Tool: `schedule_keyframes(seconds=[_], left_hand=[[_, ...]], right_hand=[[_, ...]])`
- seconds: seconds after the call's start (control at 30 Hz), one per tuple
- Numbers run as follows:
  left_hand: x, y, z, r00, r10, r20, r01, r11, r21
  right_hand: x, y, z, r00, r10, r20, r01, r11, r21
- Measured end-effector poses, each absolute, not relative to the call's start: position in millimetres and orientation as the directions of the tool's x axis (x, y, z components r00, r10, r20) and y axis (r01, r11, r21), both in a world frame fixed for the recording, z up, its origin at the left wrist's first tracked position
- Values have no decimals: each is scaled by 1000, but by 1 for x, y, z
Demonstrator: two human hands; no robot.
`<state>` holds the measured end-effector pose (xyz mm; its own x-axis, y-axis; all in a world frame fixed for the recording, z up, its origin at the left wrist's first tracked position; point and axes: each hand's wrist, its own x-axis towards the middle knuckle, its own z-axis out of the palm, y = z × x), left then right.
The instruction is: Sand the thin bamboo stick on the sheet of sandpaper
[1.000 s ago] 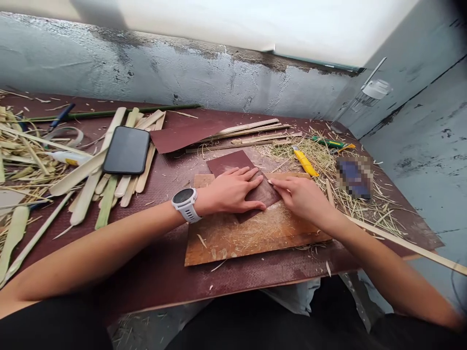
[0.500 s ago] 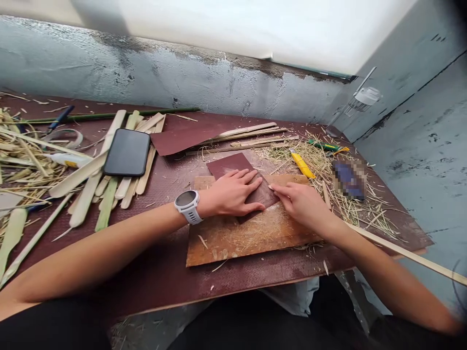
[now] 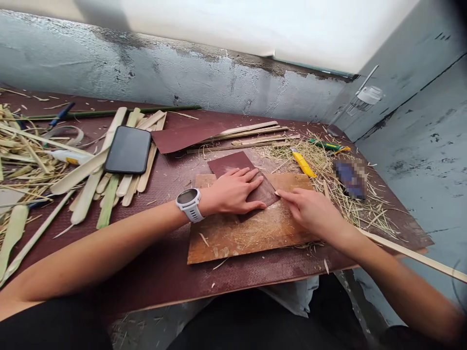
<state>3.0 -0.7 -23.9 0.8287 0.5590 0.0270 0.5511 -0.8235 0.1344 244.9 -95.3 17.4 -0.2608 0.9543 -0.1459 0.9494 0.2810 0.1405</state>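
My left hand (image 3: 233, 192), with a white watch (image 3: 189, 204) on its wrist, lies flat with fingers spread on a dark red sandpaper sheet (image 3: 229, 163). The sheet rests on a worn wooden board (image 3: 251, 233). My right hand (image 3: 310, 211) is closed on a long thin bamboo strip (image 3: 412, 253). Its fingertips press the strip's end at the sandpaper's right edge. The strip runs under my forearm and out past the table's right corner. The two hands nearly touch.
A black phone (image 3: 127, 149) lies on cut bamboo slats (image 3: 87, 189) at the left. Behind the board lie a second sandpaper sheet (image 3: 182, 136), a yellow cutter (image 3: 304, 164), a green-handled tool (image 3: 328, 145) and a blurred dark object (image 3: 350, 179) among shavings. Grey walls close the back and right.
My right hand has slid a little back toward me and to the right along the sandpaper's edge. The left hand stays in place.
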Motion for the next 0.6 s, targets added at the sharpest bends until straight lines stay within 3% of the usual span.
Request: schedule_keyframes(seconds=[0.23,0.6], left_hand=[[3,-2,-23,833,552,23,546,-829,117],[3,-1,-25,835,550,29,541,-829,141]], right_hand=[[227,-62,7,-278,960,-34,958,280,58],[231,-90,13,-244,965,-98,953,257,161]])
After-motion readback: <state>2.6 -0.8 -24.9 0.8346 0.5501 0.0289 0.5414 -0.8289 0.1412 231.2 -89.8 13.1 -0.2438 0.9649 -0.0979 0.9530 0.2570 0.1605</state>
